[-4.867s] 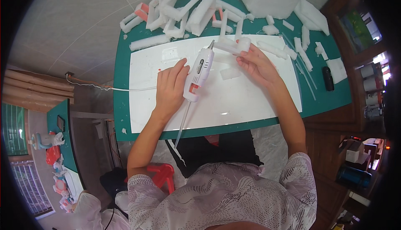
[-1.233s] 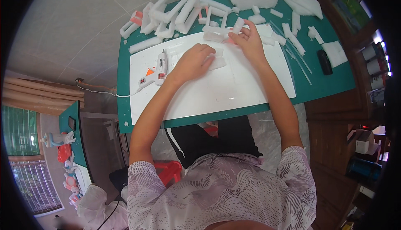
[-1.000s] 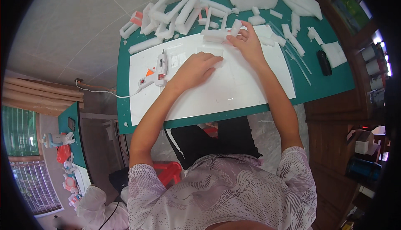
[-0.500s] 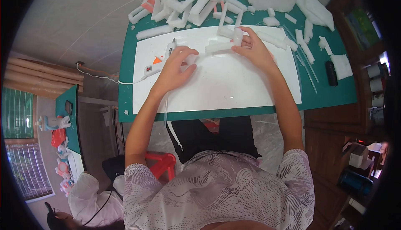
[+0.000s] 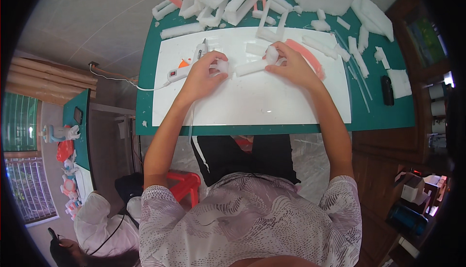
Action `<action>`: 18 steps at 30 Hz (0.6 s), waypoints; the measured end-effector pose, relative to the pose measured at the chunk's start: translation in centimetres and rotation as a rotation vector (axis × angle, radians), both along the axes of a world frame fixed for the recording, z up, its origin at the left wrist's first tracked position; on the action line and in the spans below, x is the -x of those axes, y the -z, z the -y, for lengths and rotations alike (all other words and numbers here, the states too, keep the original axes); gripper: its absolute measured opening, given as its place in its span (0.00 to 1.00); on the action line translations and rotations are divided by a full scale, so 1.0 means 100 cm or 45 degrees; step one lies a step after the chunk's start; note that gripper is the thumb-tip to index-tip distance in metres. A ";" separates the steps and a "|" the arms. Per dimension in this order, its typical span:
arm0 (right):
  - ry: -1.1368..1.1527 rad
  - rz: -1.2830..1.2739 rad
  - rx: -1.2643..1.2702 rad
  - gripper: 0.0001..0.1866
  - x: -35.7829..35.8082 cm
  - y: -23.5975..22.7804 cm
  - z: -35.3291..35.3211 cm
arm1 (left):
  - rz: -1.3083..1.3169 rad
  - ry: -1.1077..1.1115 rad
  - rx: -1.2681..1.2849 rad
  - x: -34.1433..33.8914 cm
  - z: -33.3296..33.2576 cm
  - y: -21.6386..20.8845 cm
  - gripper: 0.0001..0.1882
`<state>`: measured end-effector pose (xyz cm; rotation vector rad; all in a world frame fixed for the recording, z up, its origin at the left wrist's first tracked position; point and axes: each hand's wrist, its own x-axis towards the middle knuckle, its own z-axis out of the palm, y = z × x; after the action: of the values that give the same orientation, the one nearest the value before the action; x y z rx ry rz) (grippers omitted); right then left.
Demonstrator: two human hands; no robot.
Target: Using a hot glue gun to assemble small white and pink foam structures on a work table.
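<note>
My left hand (image 5: 206,75) is closed round a small white foam piece (image 5: 222,66), which shows between thumb and fingers. To its right, my right hand (image 5: 293,68) grips an L-shaped white foam piece (image 5: 251,68). That piece's long arm points left, its end close to the piece in my left hand, and its short end rises by my right fingertips. Just behind lies another white foam strip (image 5: 254,48). A white glue gun (image 5: 178,75) with an orange trigger rests left of my left hand, its nozzle pointing away from me.
A white board (image 5: 242,107) covers much of the green table mat (image 5: 383,112). A pink foam strip (image 5: 307,56) lies beyond my right hand. White foam frames (image 5: 213,0) crowd the far edge. Clear sticks (image 5: 357,75) and a black object (image 5: 386,90) lie right. Another person (image 5: 104,223) sits left.
Both hands have come closer together. A small white foam piece now shows in my left hand. My right hand has drawn its foam piece nearer and tilted it, uncovering the pink strip.
</note>
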<state>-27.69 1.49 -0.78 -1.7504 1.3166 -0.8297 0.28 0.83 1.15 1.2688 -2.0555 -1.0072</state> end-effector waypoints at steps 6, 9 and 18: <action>0.049 -0.179 0.064 0.28 -0.004 -0.002 -0.006 | 0.004 0.025 -0.006 0.005 -0.003 -0.001 0.19; 0.036 -0.216 0.044 0.28 -0.004 0.001 -0.003 | 0.035 0.042 0.021 0.006 -0.003 0.000 0.20; 0.047 -0.231 0.093 0.25 -0.002 0.004 -0.001 | 0.228 0.008 0.295 -0.001 0.001 -0.002 0.16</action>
<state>-27.46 1.62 -1.18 -1.9003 1.4568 -0.7626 0.34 0.68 1.33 1.2688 -2.2368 -0.6543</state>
